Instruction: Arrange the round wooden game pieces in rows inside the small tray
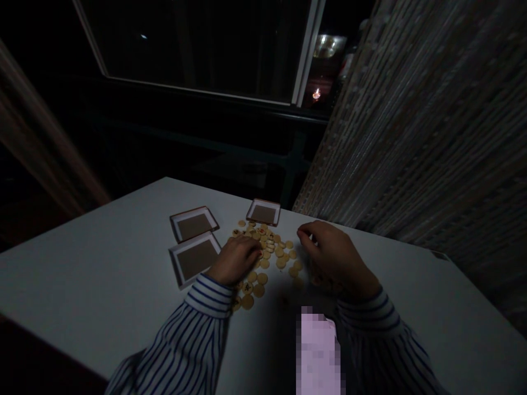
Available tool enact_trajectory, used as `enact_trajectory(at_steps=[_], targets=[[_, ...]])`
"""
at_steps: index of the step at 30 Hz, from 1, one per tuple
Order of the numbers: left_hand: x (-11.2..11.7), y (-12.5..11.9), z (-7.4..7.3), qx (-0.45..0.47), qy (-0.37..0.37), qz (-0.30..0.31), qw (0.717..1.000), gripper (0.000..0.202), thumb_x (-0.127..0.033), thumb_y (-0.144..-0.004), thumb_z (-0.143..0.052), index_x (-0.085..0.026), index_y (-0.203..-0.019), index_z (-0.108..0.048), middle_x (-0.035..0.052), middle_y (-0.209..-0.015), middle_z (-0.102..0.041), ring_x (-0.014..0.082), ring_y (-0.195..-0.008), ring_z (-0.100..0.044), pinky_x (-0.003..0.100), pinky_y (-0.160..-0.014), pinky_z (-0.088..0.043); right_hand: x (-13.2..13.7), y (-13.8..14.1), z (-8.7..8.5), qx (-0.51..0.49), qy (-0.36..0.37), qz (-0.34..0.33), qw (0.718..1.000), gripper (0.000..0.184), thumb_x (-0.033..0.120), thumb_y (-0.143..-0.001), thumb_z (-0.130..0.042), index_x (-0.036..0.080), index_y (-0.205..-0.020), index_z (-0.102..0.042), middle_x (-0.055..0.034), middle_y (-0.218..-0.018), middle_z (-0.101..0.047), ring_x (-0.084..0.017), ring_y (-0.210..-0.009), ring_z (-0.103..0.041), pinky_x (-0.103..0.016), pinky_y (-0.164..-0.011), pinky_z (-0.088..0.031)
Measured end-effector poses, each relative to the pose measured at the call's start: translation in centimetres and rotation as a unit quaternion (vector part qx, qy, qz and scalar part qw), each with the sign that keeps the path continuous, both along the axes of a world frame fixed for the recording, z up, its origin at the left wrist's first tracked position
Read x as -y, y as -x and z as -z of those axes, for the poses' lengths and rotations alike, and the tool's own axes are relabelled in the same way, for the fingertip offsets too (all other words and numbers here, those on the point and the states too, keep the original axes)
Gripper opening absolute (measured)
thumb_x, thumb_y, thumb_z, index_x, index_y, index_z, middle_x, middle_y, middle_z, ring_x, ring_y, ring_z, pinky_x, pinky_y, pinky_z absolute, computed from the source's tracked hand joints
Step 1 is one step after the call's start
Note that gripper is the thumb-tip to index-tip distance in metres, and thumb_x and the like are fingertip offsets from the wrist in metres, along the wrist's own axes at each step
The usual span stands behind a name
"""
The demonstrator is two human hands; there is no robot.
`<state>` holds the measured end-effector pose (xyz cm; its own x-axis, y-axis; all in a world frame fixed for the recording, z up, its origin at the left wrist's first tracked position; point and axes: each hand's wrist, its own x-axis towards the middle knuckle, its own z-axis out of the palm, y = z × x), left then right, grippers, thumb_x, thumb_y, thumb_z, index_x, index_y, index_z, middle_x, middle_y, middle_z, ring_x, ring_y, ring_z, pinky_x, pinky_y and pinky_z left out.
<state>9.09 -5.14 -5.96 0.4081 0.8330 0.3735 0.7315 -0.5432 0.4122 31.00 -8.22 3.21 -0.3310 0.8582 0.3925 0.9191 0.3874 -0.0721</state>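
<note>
Several round yellow game pieces (pixel 276 253) with red and dark marks lie scattered on a white table (pixel 102 274). My left hand (pixel 235 259) rests knuckles up on the left side of the pile, fingers curled down onto the pieces. Just right of the pile, my right hand (pixel 333 257) hovers with fingertips pinched together; what they hold is hidden. Both arms wear blue-striped white sleeves.
Three shallow square trays with brown insides sit beyond the pile: two (pixel 193 224) (pixel 195 259) at the left, one (pixel 263 212) at the back. A woven curtain (pixel 420 120) hangs at the right. A dark window (pixel 197 44) lies beyond the table's far edge.
</note>
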Motion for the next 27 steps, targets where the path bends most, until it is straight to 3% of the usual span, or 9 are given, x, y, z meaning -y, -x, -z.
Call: enact_trajectory(at_steps=[10,27], targets=[[0.3,-1.3,0.8,-0.091,-0.007,-0.063,0.994,0.020,-0.036,-0.080,-0.054,-0.019,-0.085,-0.064,0.0078,-0.086,-0.066,0.0241,-0.087,-0.059,0.038,-0.082,-0.039,-0.9,0.8,2.5,0.081,0.078,-0.005,0.994,0.026,0.028,-0.089,-0.040,0.021,-0.094,-0.064,-0.0040,-0.089,-0.066,-0.017,-0.085,-0.059,-0.027,-0.072,-0.039],[0.4,-1.9,1.4,-0.107,-0.020,-0.099,0.989,0.019,-0.034,-0.082,-0.051,-0.019,-0.085,-0.063,0.0091,-0.085,-0.066,0.0253,-0.087,-0.058,0.039,-0.082,-0.040,-0.5,0.7,2.1,0.086,0.093,-0.006,0.992,0.027,0.029,-0.091,-0.039,0.020,-0.100,-0.063,-0.0064,-0.095,-0.066,-0.018,-0.089,-0.058,-0.028,-0.075,-0.038]])
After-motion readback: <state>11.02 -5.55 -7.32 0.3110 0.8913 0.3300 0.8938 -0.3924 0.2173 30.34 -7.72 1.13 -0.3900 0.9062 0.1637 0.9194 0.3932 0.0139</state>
